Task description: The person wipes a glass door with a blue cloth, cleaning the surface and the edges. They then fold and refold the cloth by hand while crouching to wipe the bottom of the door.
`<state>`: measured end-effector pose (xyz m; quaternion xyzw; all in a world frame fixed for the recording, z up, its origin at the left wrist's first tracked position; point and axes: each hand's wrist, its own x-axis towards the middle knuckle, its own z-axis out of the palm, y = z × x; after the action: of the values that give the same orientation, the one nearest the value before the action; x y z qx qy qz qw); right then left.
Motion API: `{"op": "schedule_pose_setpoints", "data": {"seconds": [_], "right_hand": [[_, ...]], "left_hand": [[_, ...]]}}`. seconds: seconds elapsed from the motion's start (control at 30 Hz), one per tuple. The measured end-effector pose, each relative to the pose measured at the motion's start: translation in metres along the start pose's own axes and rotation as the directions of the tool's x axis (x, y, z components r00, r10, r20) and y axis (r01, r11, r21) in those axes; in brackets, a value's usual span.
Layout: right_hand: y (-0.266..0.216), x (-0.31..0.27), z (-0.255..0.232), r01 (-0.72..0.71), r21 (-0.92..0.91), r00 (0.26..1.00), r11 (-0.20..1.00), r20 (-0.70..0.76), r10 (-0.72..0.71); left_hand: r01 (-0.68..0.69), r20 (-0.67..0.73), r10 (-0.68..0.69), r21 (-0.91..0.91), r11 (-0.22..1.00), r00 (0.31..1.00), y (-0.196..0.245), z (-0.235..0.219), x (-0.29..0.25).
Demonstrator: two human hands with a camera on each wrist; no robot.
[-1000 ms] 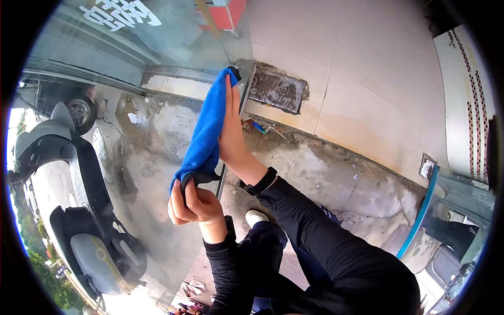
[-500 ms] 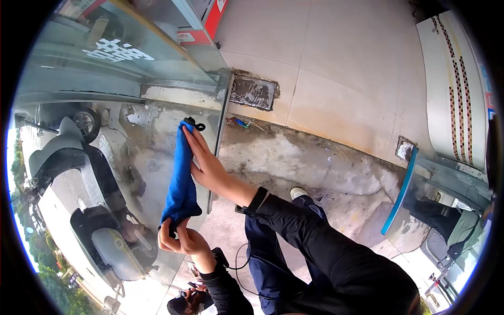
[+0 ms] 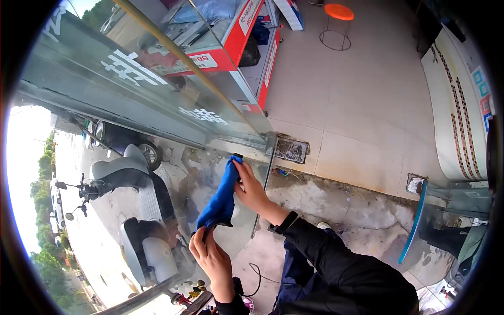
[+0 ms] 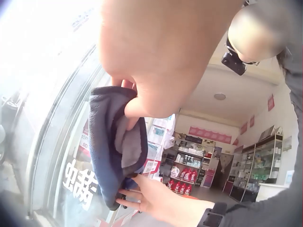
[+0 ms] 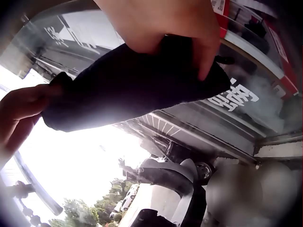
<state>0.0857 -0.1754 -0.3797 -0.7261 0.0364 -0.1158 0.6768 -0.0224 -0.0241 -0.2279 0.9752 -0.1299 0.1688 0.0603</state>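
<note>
A blue cloth [image 3: 223, 197] lies stretched against a glass door [image 3: 157, 131]. My right hand [image 3: 247, 181] presses the cloth's upper end flat on the glass with straight fingers, close to the door's edge. My left hand [image 3: 203, 239] pinches the bunched lower end. The left wrist view shows the cloth [image 4: 111, 146] hanging from the left hand [image 4: 156, 56], with the right hand [image 4: 156, 201] laid against its far end. The right wrist view shows the cloth [image 5: 128, 85] dark under the right hand [image 5: 161, 23], and the left hand [image 5: 21, 113] at its other end.
A scooter [image 3: 142, 220] and a parked car's wheel [image 3: 152, 155] show through the glass. A red shop counter [image 3: 247, 31] and an orange stool [image 3: 338, 13] stand on the tiled floor beyond. At the right are a white cabinet [image 3: 457, 105] and a second glass panel [image 3: 415, 226].
The head view has swung upward, bringing in the shop interior. Both hands keep the cloth against the glass, and it now sits lower in the frame, stretched shorter between them.
</note>
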Motion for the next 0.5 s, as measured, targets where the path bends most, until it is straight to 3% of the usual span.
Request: {"op": "schedule_pose_setpoints", "data": {"seconds": [0.17,0.27,0.37,0.4,0.47,0.5], "right_hand": [[-0.014,0.002,0.025,0.035,-0.059,0.994,0.998,-0.105,-0.041],[-0.077,0.008,0.025,0.161,0.027,0.973,0.987,-0.174,-0.154],[-0.157,0.040,0.016,0.287,0.051,0.933,0.956,-0.239,-0.268],[-0.184,0.052,0.009,0.351,0.067,0.911,0.934,-0.255,-0.324],[-0.231,0.070,-0.005,0.447,0.085,0.881,0.890,-0.215,-0.422],[-0.240,0.078,-0.005,0.485,0.009,0.854,0.874,-0.218,-0.472]], "left_hand": [[-0.076,0.169,0.087,-0.072,0.995,0.982,-0.015,-0.031,0.009],[-0.116,0.059,0.127,-0.162,0.980,0.990,-0.010,-0.068,0.024],[-0.167,-0.142,0.144,-0.168,0.971,0.979,-0.017,-0.092,0.045],[-0.177,-0.142,0.153,-0.173,0.969,0.978,-0.015,-0.097,0.049],[-0.184,-0.257,0.132,-0.192,0.964,0.958,-0.009,-0.103,0.055],[-0.190,-0.261,0.139,-0.182,0.965,0.955,-0.008,-0.102,0.056]]}}
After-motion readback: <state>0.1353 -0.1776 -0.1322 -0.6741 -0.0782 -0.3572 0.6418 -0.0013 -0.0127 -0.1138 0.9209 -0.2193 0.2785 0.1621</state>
